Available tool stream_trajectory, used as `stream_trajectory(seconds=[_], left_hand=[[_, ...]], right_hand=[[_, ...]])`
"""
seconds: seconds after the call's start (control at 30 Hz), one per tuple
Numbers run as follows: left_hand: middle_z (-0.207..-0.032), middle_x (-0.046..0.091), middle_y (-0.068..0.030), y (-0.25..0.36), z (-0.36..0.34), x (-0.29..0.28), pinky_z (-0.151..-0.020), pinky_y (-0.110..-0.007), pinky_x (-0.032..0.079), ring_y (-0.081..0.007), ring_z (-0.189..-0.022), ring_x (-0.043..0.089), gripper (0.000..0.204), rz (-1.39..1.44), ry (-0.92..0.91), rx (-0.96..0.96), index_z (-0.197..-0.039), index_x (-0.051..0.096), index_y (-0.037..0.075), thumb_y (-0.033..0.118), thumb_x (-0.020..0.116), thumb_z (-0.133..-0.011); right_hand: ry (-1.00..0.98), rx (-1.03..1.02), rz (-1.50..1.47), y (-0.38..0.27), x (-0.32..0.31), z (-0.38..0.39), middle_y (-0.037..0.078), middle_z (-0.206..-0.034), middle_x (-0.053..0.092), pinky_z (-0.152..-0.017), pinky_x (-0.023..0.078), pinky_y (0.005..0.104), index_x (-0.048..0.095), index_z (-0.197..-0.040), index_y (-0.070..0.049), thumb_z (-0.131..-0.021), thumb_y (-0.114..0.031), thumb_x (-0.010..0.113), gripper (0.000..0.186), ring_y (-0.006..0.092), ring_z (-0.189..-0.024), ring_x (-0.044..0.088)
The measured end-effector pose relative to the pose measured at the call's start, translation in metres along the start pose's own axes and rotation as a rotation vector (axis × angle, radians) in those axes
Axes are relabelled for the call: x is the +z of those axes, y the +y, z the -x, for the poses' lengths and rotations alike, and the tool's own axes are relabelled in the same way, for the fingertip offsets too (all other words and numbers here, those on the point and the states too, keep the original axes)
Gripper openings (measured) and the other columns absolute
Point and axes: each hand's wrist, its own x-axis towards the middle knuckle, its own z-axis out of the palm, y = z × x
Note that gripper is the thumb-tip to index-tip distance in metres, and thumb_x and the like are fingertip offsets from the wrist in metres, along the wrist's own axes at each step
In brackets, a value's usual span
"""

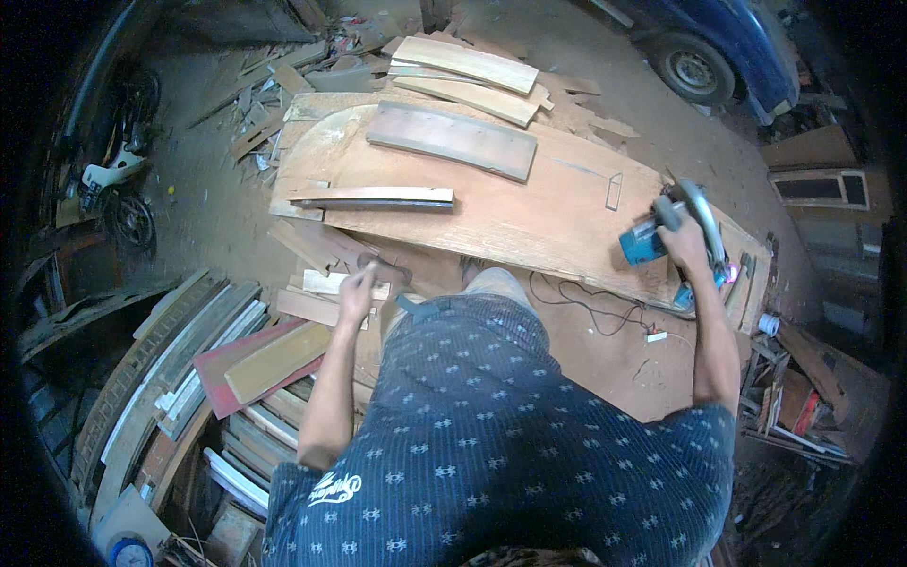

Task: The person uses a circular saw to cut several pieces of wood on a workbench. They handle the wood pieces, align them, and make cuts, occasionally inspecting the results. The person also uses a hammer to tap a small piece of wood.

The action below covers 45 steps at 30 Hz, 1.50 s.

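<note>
My right hand (682,238) grips the handle of a teal circular saw (644,244) at the right end of a large wooden board (491,222). The saw's curved guard and base lie along the board's right end, with a small pinkish glow low on the saw. Off the board's near edge, my left hand (356,295) hangs low above several light wood offcuts (316,307). Its fingers are curled in and slightly blurred; whether anything is inside them is hidden. A grey-brown plank (453,140) and a narrow strip of wood (378,197) lie on the board.
Pale planks (468,64) lie beyond the board's far edge. A dark cord (605,317) runs over the floor to a white connector (657,336). Stacked boards (179,369) are at the left, scrap wood (274,123) behind. A blue vehicle's wheel (697,69) stands far right, a motorbike (123,189) far left.
</note>
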Motion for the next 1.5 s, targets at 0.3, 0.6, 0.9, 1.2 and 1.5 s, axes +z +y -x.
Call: stream_trajectory(seconds=[0.3,0.6,0.9,1.2,1.5], left_hand=[[-0.109,0.070,-0.0101,0.187,-0.028,0.092,-0.083,-0.031,0.055,-0.0167,-0.089,0.067,0.055,0.320,-0.537,0.082,-0.121,0.067,-0.003,0.048,0.062,-0.101],[-0.095,0.068,0.0000,0.127,-0.044,0.111,-0.055,-0.020,0.050,-0.0066,-0.065,0.057,0.046,0.541,-0.542,-0.232,-0.113,0.068,0.003,0.046,0.063,-0.101],[-0.077,0.066,-0.0031,0.084,-0.057,0.150,-0.050,-0.024,0.048,-0.0087,-0.059,0.060,0.037,0.559,-0.253,-0.282,-0.090,0.061,0.004,0.036,0.079,-0.089],[-0.076,0.068,-0.0063,0.068,-0.059,0.167,-0.055,-0.030,0.052,-0.0134,-0.060,0.063,0.040,0.557,-0.140,-0.303,-0.098,0.063,-0.001,0.032,0.080,-0.082],[-0.079,0.070,-0.0047,0.066,-0.054,0.153,-0.064,-0.032,0.053,-0.0137,-0.066,0.065,0.040,0.492,-0.145,-0.280,-0.102,0.068,0.003,0.037,0.078,-0.084]], right_hand=[[-0.240,-0.077,-0.922,-0.162,-0.031,0.111,0.000,-0.074,0.062,-0.049,0.041,0.0250,0.067,-0.109,0.000,-0.084,-0.020,0.075,0.033,0.0088,-0.053,0.052],[-0.576,-0.393,-0.590,-0.185,0.060,0.085,0.017,-0.123,0.070,-0.103,0.047,0.0405,0.063,-0.131,0.003,-0.087,-0.031,0.078,0.057,0.0262,-0.115,0.063],[-0.566,-0.517,-0.561,-0.173,0.124,0.054,0.015,-0.104,0.073,-0.088,0.053,0.0399,0.067,-0.119,0.002,-0.088,-0.027,0.080,0.044,0.0192,-0.097,0.066],[-0.362,-0.831,-0.378,-0.173,0.141,0.032,0.019,-0.100,0.072,-0.086,0.054,0.0424,0.070,-0.108,0.001,-0.079,-0.020,0.083,0.037,0.0365,-0.092,0.069],[-0.451,-0.811,-0.315,-0.191,0.138,0.026,0.019,-0.103,0.073,-0.087,0.054,0.0413,0.071,-0.107,0.001,-0.079,-0.019,0.081,0.035,0.0340,-0.096,0.070]])
